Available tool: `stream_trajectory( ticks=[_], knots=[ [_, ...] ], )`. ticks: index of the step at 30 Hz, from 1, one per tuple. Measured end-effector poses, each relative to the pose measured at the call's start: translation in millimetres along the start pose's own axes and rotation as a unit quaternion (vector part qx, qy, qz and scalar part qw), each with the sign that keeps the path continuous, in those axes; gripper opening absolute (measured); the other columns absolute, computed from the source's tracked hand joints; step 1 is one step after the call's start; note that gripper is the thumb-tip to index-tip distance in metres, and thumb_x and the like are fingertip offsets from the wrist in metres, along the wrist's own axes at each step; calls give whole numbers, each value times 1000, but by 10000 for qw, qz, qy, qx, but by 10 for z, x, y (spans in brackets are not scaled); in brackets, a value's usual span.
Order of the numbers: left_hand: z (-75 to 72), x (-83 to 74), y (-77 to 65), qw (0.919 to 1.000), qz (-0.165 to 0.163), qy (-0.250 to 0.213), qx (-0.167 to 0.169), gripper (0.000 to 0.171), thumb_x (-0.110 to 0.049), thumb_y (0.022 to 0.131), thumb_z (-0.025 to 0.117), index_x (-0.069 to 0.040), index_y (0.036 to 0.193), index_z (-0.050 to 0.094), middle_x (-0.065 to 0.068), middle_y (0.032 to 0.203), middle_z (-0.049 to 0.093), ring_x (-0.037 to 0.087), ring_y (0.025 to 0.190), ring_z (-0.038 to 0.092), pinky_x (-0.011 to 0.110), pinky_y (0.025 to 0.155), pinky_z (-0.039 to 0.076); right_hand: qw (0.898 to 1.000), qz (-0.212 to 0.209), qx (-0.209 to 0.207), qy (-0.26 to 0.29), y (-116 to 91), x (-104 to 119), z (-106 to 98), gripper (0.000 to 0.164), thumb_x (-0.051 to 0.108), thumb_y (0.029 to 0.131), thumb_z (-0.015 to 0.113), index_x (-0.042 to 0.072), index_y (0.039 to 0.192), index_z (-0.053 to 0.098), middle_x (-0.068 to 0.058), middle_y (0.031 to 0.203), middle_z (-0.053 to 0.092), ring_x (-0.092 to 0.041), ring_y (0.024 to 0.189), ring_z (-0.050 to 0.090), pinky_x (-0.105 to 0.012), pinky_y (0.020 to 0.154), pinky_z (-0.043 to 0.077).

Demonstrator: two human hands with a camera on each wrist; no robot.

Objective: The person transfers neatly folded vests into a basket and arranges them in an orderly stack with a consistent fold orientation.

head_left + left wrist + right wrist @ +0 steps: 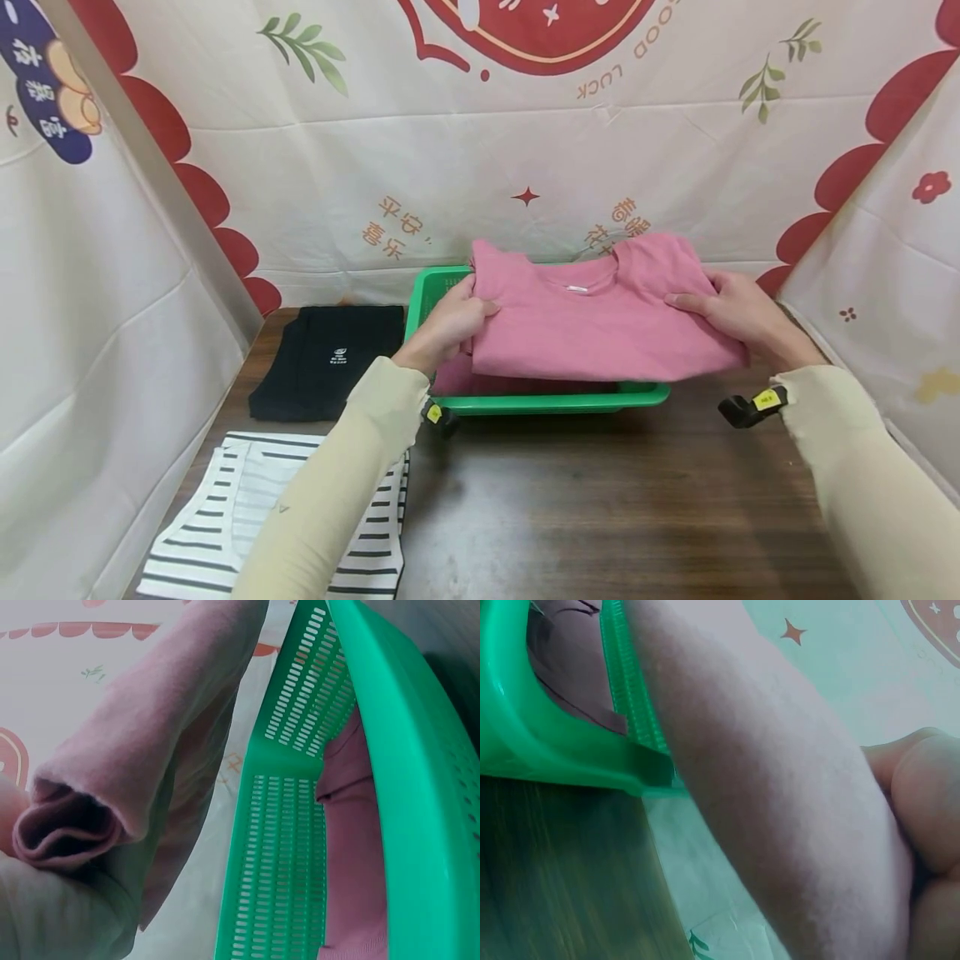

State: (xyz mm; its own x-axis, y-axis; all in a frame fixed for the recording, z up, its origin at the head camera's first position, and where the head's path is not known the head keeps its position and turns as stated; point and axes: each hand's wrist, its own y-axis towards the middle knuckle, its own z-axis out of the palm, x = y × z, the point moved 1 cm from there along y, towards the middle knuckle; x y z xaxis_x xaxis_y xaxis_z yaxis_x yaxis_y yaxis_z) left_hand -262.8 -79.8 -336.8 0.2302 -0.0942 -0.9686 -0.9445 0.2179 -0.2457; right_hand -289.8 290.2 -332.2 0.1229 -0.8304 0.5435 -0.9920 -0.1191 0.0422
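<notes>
A folded pink T-shirt (570,325) is held up over the green basket (540,406), its neckline and small white label facing up. My left hand (452,321) grips its left side, thumb on top. On the other side my right hand (738,312) pinches the fabric between thumb and fingers. In the left wrist view the rolled edge of the T-shirt (127,750) sits in the left hand. Inside the basket lies more pink fabric (352,855), mostly hidden from above by the T-shirt. The right wrist view shows the T-shirt (772,787) hanging beside the basket's rim.
A folded black garment (322,367) lies left of the basket on the brown wooden table (600,500). Nearer me is a white garment with dark stripes (202,533), partly under the left sleeve. Printed white cloth (480,167) hangs behind the table and at both sides.
</notes>
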Motion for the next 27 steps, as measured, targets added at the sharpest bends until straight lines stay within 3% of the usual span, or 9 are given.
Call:
stream_trajectory(
  ticks=[7,15,18,22,27],
  knots=[
    [-132,55,11,9999,-80,-131,47,53,-10,102,47,-16,152,30,12,126,55,23,95,65,34,71,57,9998,14,165,127,40,76,66,64,55,92,62,2,127,57,-17,100,63,-28,89,54,-34,70,43],
    [-271,96,14,9999,-101,-109,45,55,-8,101,48,-14,152,30,13,130,52,24,99,62,33,74,56,9995,-137,178,207,100,138,146,55,51,93,63,1,116,59,-13,87,60,-25,81,53,-33,66,44],
    [-332,121,15,9998,-150,-103,58,54,-9,101,49,-15,151,31,13,128,53,23,97,62,33,75,56,9992,-218,222,233,121,163,183,58,51,94,62,2,124,59,-15,95,62,-26,85,53,-33,68,43],
    [-408,171,23,9994,-284,-192,94,50,-9,101,49,-16,149,34,13,118,56,21,85,66,34,68,58,9983,-270,361,377,143,197,241,62,50,95,62,3,133,56,-16,102,64,-25,87,53,-31,70,44],
    [-480,237,40,9988,-423,-201,109,48,-10,101,49,-14,147,36,13,107,59,19,70,68,35,60,58,9974,-228,470,493,150,229,307,59,50,95,61,3,130,57,-13,92,63,-23,79,54,-31,66,45]
  ],
)
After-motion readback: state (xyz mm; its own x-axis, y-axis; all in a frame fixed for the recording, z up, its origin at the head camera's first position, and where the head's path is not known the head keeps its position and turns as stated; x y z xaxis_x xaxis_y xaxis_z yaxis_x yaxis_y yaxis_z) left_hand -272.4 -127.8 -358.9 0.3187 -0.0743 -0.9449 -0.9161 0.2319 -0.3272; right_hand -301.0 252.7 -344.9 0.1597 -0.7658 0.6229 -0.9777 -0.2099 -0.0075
